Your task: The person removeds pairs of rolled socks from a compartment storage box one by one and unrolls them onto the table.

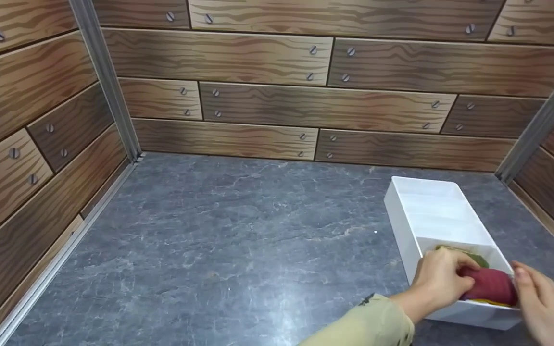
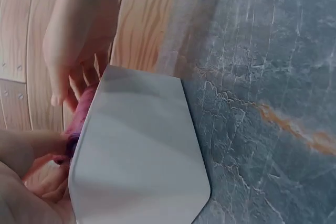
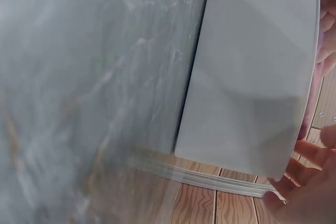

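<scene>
A dark red folded cloth (image 1: 489,284) lies at the near end of a white divided box (image 1: 404,240), with a yellow edge showing under it. My left hand (image 1: 443,278) pinches the cloth's left end between thumb and fingers. At the cloth's other end, my right hand (image 1: 548,300) rests by the box's right rim, fingers fairly straight. Behind the red cloth an olive-green cloth (image 1: 479,261) shows in the same compartment, partly covered by my left hand. The left wrist view shows the red cloth (image 2: 84,109) just above the box's outer wall (image 2: 142,145).
The box stands at the right of a grey marbled tabletop (image 1: 238,230), its far compartments holding nothing visible. Wood-patterned panels (image 1: 258,101) wall in the back and both sides, with metal posts (image 1: 108,77) at the corners.
</scene>
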{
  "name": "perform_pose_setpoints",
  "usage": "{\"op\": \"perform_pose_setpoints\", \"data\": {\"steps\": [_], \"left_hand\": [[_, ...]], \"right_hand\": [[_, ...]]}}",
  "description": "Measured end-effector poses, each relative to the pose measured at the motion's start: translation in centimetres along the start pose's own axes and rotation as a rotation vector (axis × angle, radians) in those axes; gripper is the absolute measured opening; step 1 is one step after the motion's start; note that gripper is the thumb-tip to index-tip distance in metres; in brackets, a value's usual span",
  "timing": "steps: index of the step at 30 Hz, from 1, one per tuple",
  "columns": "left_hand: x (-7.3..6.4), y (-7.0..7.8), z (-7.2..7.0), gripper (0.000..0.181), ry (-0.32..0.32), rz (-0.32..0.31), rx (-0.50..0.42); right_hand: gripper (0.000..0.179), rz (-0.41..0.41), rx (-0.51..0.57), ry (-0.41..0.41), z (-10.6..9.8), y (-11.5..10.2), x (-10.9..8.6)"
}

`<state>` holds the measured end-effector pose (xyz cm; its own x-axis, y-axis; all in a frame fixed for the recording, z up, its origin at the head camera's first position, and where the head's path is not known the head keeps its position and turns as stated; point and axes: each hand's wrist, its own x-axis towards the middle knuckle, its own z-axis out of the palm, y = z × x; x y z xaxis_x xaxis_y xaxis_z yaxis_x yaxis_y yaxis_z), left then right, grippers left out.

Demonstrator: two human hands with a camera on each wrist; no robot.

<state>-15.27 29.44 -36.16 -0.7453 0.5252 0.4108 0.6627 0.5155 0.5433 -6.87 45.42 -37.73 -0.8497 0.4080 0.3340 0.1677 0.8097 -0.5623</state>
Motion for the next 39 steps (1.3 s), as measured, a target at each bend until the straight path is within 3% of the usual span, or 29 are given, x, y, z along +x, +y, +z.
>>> {"op": "perform_pose_setpoints", "data": {"steps": [5, 8, 11, 16, 19, 21, 28, 34, 36, 39], "left_hand": [[0.0, 0.0, -0.8, 0.020, -0.001, -0.018, -0.125], [0.0, 0.1, -1.5, 0.020, -0.011, -0.036, -0.187], [-0.1, -0.2, -2.1, 0.021, -0.017, -0.035, -0.242], [-0.4, -1.4, -2.8, 0.022, 0.012, -0.001, -0.324], [-0.6, -1.9, -3.4, 0.023, -0.013, 0.009, -0.349], [-0.6, -2.2, -4.0, 0.023, -0.042, 0.018, -0.347], [-1.0, -3.3, -7.1, 0.024, -0.082, 0.074, -0.356], [-1.1, -5.3, -10.1, 0.029, -0.070, 0.152, -0.517], [-1.2, -5.9, -10.8, 0.034, -0.105, 0.189, -0.547], [-1.4, -6.7, -11.7, 0.046, -0.191, 0.242, -0.522]], "right_hand": [[0.048, 0.025, 0.062, -0.072, 0.3, 0.0, -0.3], [0.050, 0.001, 0.110, -0.074, 0.4, -0.4, -0.2], [0.056, -0.048, 0.153, -0.064, 0.2, -0.8, -0.4], [0.077, -0.206, 0.202, -0.076, 0.5, -1.6, -0.7], [0.076, -0.282, 0.205, -0.040, 0.8, -2.2, -0.7], [0.071, -0.286, 0.207, -0.024, 0.9, -2.7, -0.7], [0.062, -0.299, 0.197, 0.009, 0.8, -5.9, -0.7], [0.063, -0.368, 0.187, 0.034, 0.3, -8.9, -0.4], [0.064, -0.383, 0.172, 0.032, 0.0, -9.8, -0.5], [0.065, -0.391, 0.158, 0.024, -0.3, -11.0, -0.6]]}}
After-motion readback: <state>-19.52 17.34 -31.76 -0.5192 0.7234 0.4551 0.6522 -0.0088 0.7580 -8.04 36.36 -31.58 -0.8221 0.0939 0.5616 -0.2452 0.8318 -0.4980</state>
